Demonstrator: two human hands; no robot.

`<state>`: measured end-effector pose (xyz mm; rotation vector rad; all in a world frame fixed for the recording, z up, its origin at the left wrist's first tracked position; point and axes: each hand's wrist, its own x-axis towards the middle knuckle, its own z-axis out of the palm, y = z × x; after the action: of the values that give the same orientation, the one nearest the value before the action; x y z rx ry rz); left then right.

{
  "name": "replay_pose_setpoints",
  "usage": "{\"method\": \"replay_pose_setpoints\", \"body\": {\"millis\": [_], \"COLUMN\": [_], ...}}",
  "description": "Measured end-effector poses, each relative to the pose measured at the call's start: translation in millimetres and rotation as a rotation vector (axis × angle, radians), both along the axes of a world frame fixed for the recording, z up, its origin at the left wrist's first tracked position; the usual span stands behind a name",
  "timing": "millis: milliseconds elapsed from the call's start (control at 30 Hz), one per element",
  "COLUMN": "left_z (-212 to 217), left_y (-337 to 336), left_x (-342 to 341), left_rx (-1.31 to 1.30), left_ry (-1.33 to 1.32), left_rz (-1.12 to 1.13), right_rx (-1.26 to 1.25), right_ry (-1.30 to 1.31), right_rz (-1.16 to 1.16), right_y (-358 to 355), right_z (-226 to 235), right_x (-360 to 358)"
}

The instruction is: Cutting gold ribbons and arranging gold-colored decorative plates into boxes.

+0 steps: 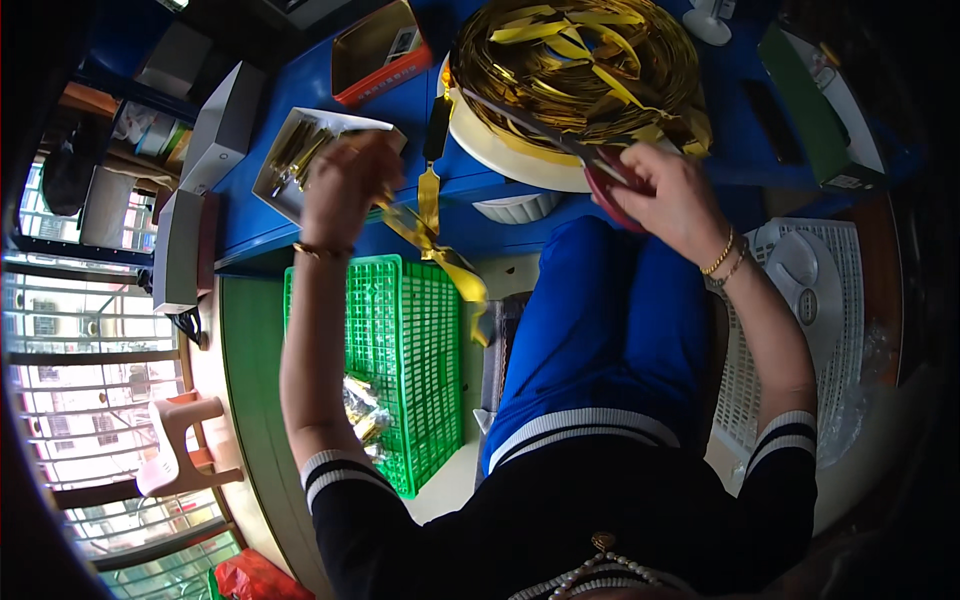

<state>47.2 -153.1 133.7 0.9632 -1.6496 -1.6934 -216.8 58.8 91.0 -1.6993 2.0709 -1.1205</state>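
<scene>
One gold ribbon [464, 280] dangles near the centre from my left hand [350, 182], pinched at half past ten; at two o'clock, my right hand [672, 192] grasps red-handled scissors [578, 150], blades pointing toward ten.

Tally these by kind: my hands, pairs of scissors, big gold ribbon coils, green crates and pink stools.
Hands: 2, left hand and right hand
Scissors: 1
Gold ribbon coil: 1
Green crate: 1
Pink stool: 1
Total: 6
</scene>
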Motion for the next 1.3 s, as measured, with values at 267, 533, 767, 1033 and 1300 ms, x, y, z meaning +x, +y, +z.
{"method": "replay_pose_setpoints", "body": {"millis": [267,533,767,1033,1300], "left_z": [174.4,58.6,-12.4,-27.1,-64.4], "left_y": [-35.7,34.3,84.2,81.3,91.7], "left_x": [-26.0,-43.6,-47.5,-44.5,-56.5], "left_rx": [-0.763,-0.269,0.298,0.446,0.632], "left_ry": [0.330,0.332,0.389,0.495,0.562], "left_rz": [0.399,-0.085,-0.052,-0.070,-0.090], "right_rx": [-0.003,-0.361,-0.277,-0.284,-0.564], "right_ry": [0.611,0.518,-0.249,-0.422,-0.164], "right_rz": [-0.250,-0.058,0.380,0.387,0.341], "right_y": [-73.2,-68.6,-34.7,-26.3,-22.5], "right_z": [24.5,-11.1,-14.7,-28.5,-15.2], "right_x": [-66.9,-62.5,73.9,93.9,83.4]}}
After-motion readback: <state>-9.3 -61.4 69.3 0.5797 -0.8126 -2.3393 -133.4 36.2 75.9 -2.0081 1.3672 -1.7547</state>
